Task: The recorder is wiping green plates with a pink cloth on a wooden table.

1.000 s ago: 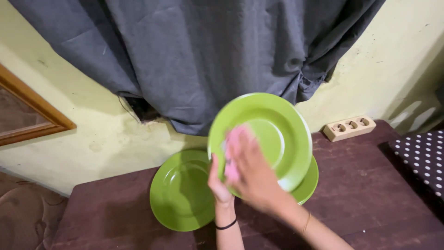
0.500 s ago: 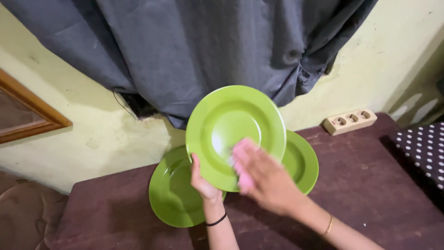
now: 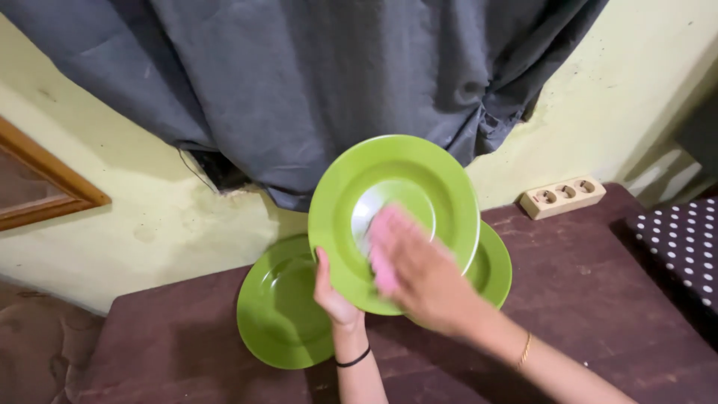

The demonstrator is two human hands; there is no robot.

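Observation:
My left hand (image 3: 334, 294) grips the lower left rim of a green plate (image 3: 419, 179), tilted up with its face toward me. My right hand (image 3: 426, 277) presses a pink cloth (image 3: 380, 254) against the middle of that plate; the hand is blurred. Two more green plates lie flat on the dark wooden table (image 3: 583, 299): one plate at the left (image 3: 277, 314) under my left wrist, the other plate (image 3: 493, 265) partly hidden behind the held plate.
A beige power strip (image 3: 562, 196) lies at the table's back edge against the yellow wall. A grey curtain (image 3: 299, 82) hangs above. A dark polka-dot cloth (image 3: 684, 239) sits at the right. A wooden frame (image 3: 37, 179) is on the left wall.
The held plate has shifted back to the right and a little lower. My right hand with the pink cloth has moved up from the plate's lower rim onto its middle.

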